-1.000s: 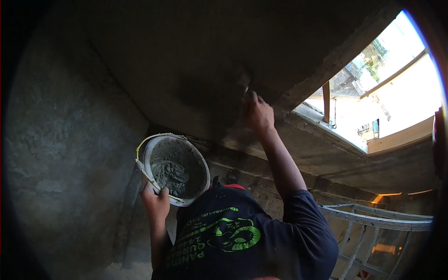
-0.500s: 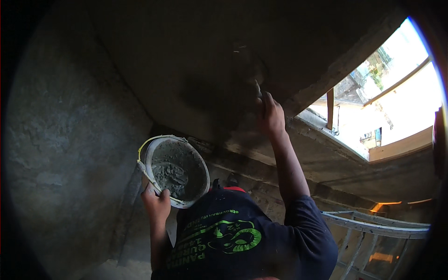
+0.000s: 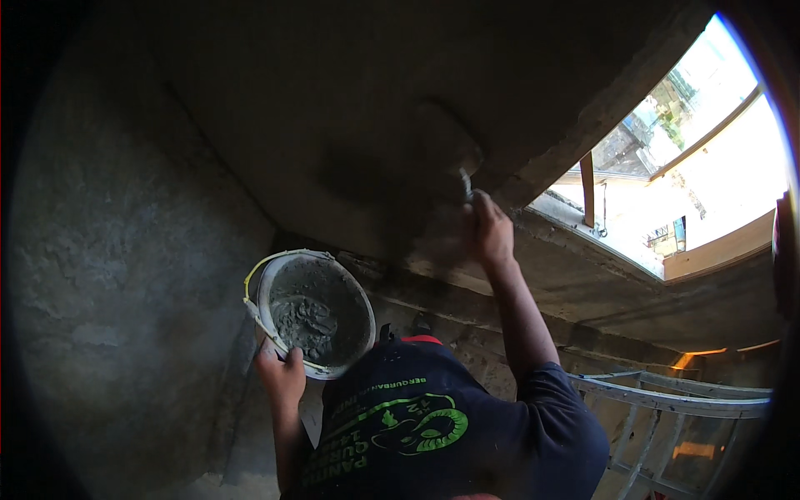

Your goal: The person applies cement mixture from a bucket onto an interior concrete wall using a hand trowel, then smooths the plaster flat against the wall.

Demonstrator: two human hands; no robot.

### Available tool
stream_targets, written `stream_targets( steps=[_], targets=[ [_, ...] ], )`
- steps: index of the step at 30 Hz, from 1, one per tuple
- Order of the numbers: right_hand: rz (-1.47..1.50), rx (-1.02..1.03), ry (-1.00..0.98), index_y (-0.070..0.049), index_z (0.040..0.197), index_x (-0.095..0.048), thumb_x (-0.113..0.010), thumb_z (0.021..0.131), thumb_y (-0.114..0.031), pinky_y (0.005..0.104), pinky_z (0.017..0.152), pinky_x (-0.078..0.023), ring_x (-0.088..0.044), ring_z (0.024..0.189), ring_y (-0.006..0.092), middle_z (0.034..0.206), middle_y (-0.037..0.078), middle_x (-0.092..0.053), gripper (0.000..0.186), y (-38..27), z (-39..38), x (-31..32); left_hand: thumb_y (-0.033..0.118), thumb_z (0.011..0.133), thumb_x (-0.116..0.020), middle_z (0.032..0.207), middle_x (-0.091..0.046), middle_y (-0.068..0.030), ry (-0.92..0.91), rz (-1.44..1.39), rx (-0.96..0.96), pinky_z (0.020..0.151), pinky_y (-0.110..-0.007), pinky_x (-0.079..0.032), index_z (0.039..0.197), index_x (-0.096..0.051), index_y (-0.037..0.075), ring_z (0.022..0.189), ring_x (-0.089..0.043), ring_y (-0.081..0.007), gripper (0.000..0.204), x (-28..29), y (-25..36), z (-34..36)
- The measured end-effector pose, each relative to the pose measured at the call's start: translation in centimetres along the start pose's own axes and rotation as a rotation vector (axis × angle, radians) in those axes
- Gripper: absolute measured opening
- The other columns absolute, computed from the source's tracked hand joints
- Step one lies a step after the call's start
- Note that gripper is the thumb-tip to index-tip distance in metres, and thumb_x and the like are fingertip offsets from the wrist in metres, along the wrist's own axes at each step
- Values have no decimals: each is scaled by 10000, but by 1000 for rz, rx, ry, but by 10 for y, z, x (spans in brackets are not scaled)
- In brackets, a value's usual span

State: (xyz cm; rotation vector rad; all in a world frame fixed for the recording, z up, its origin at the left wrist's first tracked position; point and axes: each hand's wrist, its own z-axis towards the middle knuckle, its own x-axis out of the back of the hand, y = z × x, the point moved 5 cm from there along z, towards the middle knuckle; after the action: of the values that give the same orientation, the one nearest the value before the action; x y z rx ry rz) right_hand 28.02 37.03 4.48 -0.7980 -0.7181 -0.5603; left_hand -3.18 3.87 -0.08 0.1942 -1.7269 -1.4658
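My left hand (image 3: 282, 372) grips the rim of a pale bucket (image 3: 350, 287), its thumb over the edge, and holds it tilted toward me. Grey wet mortar (image 3: 304, 325) lies in the bottom of the bucket, and a yellow-and-white handle loops round its left side. Ahead and to the right, my right hand (image 3: 490, 229) is closed round the handle of a trowel (image 3: 465, 179). The trowel's blade is up at the dark wall (image 3: 375, 75), mostly lost in shadow; whether mortar is on it I cannot tell.
A bright window opening (image 3: 708, 158) with a wooden frame is at the upper right. Below it at the right stands a metal ladder (image 3: 675, 404). A rough grey wall (image 3: 108, 250) rises on the left and meets the dark wall in a corner.
My right hand has drawn the trowel slightly down and nearer to me, and the blade's outline has shifted on the wall. The bucket in my left hand sits slightly lower.
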Motion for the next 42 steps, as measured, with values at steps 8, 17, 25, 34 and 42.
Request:
stream_targets(
  steps=[8,17,25,34,42],
  targets=[
    [-221,-207,-314,-78,1158,-554,-597,986,-332,562,741,-563,-689,906,461,1027,239,-702,310,84,-56,-51,5,755,-614,884,-707,-243,-32,-7,37,803,-428,-549,1024,-620,-115,874,-730,-355,294,2,3,3],
    [60,35,65,-44,1176,-593,-621,964,-126,496,674,-542,-668,830,447,936,223,-667,230,9,0,19,7,755,-611,870,-703,-243,-28,51,52,775,-424,-550,1040,-619,-105,835,-728,-357,307,0,0,2],
    [-416,-141,-660,-41,1182,-604,-498,977,-254,529,753,-591,-731,874,409,969,241,-722,314,45,-15,-77,5,756,-608,888,-711,-233,-11,-4,11,782,-423,-551,1030,-631,-114,836,-727,-342,299,2,10,6],
    [-71,32,-99,-84,1169,-590,-643,945,-243,511,667,-575,-695,868,436,995,204,-698,280,45,-47,-15,1,759,-610,901,-716,-232,28,63,12,791,-425,-551,1040,-632,-113,856,-731,-332,305,3,1,-1],
    [-94,39,6,-85,1082,-572,-612,988,-255,545,654,-545,-677,821,464,902,220,-688,199,4,45,50,-28,785,-581,956,-725,-212,-30,-16,54,832,-386,-543,1098,-626,-116,873,-714,-285,329,1,8,4]
  ],
)
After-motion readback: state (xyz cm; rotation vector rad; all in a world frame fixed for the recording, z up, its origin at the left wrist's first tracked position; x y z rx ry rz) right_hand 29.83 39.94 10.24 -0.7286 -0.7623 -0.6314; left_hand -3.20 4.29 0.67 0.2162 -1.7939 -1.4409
